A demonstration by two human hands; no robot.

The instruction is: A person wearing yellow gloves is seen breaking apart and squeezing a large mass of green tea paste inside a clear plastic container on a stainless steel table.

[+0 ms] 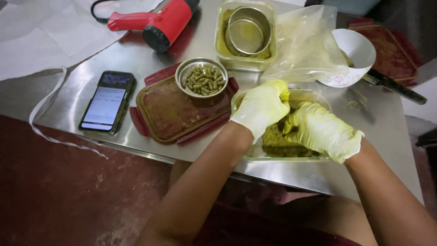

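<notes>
Two gloved hands, left [261, 107] and right [321, 130], grips closed in one powder tub [255, 155].

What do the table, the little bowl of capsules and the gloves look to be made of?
Table: brushed steel, by its grey sheen and blurred reflections. Capsule bowl: polished metal, likely steel, with a bright shiny rim. Gloves on the left hand and right hand: thin pale-yellow rubber or latex, wrinkled and tight-fitting.

yellow gloves [291, 116], red dryer [159, 20], olive-green powder [277, 139]
</notes>
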